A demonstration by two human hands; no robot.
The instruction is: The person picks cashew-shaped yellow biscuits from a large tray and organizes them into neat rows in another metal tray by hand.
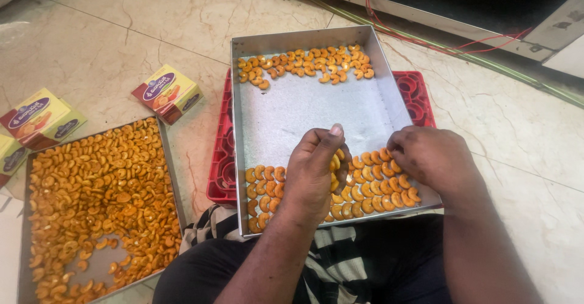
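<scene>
cashew halves (371, 188) laid in rows at the near end of the steel tray (304, 106), curves nested.
left hand (313, 170) curled shut on a few halves, thumb up; right hand (429, 158) fingertips pressed on the row's right end. another row along the tray's far wall; red crate (417, 94) beneath; second tray (100, 206) of loose halves and small boxes (167, 92) left of it.

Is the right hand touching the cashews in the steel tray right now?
Touching. The head view shows the right hand with fingertips pressed onto the near row of cashews in the steel tray.
</scene>
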